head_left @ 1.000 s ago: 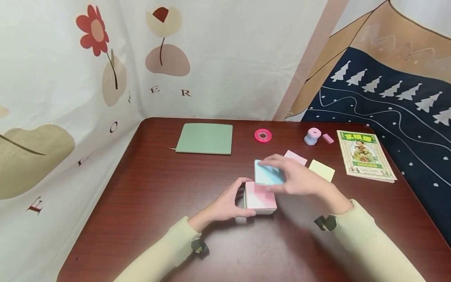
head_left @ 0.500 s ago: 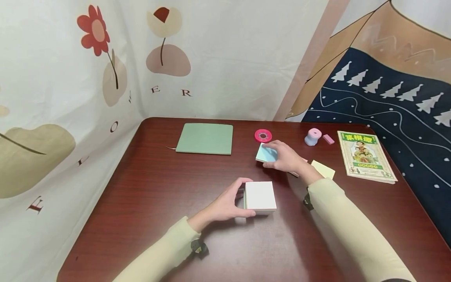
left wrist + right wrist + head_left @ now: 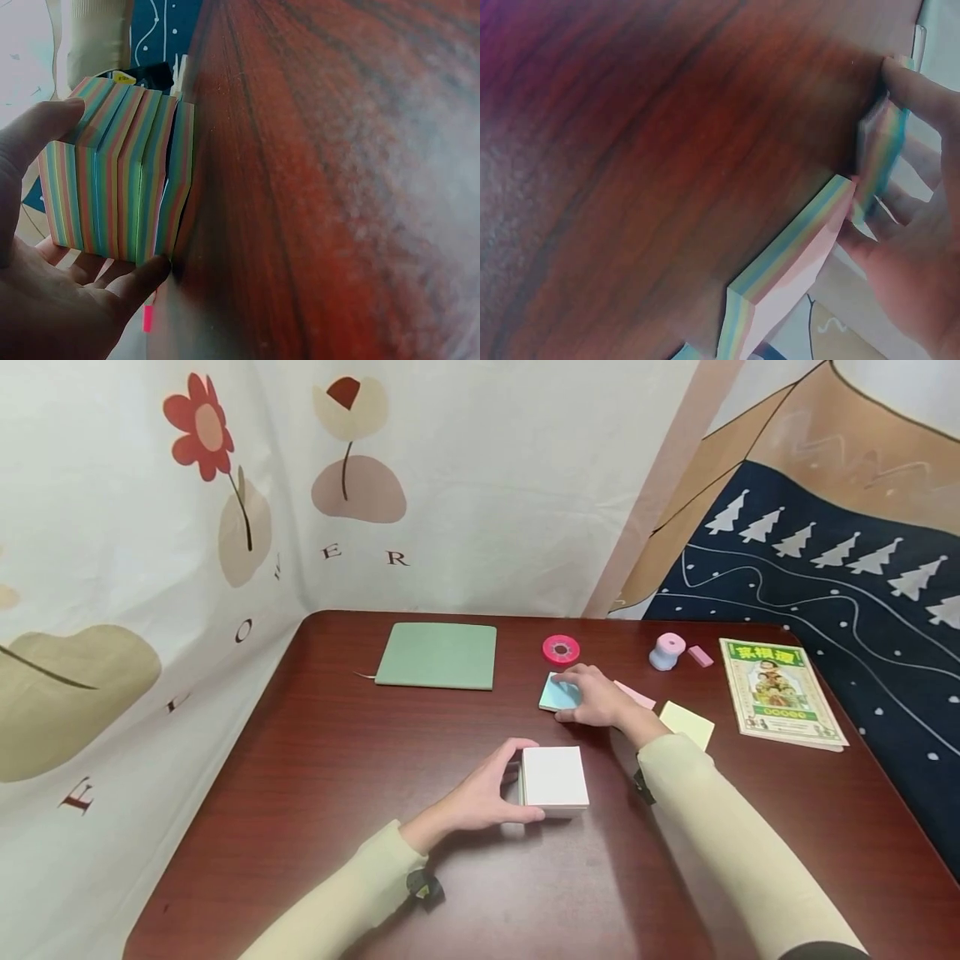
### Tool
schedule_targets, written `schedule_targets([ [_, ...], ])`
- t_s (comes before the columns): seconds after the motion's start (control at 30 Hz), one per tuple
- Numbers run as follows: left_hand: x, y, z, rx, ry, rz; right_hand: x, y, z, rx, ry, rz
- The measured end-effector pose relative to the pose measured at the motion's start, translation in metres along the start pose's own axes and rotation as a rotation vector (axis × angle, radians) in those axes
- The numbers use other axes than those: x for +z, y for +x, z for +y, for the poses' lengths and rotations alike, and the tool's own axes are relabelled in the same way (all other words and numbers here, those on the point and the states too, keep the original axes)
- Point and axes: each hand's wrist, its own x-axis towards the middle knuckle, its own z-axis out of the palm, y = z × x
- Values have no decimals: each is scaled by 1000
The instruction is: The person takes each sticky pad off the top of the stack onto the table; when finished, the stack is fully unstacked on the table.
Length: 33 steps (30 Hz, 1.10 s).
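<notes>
My left hand [image 3: 483, 789] grips a stack of sticky note pads [image 3: 555, 777], thumb on the near side and fingers behind. The top is white, and the left wrist view shows several striped pads [image 3: 112, 187] piled together, the lowest slightly splayed from the others. Farther back, my right hand [image 3: 600, 700] pinches a blue-topped sticky note pad [image 3: 558, 692] low over the table, thumb and fingers on opposite edges. Close to that hand lie a pink-topped pad [image 3: 636, 695], partly hidden by it, and a yellow-topped pad [image 3: 688, 725].
At the back of the brown table [image 3: 337, 760] lie a green notebook [image 3: 437, 656], a pink tape-like ring [image 3: 561, 649], a pink-and-blue spool-shaped item [image 3: 667, 652] and a small pink block [image 3: 701, 656]. A booklet [image 3: 780, 693] lies near the right edge. Printed cloth hangs behind.
My right hand has lifted the blue-topped pad off the stack and carried it back and right, then lowered it beside the pink pad. The stack's top is now white; my left hand stays put.
</notes>
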Motion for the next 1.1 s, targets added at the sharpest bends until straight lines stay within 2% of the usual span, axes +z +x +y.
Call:
schedule_targets([
  [0.2, 0, -1, 0, -4, 9, -1, -2, -1, -3, 17, -17, -25],
  [0.33, 0, 0, -2, -9, 5, -11, -5, -3, -3, -1, -17, -23],
  [0.5, 3, 4, -26, 5, 8, 0, -15, -12, -11, -46, 25, 25],
  [0.6, 4, 5, -38, 5, 22, 0, -22, -23, -23, -93, 54, 59],
  [0.77, 2, 5, -42, -7, 54, -5, -30, -49, -49, -250, 81, 87],
  [0.97, 2, 4, -41, -6, 76, -6, -20, -85, -78, -377, 86, 17],
  [1.1, 1, 5, -41, -2, 84, -9, -8, -104, -87, -407, 91, -15],
])
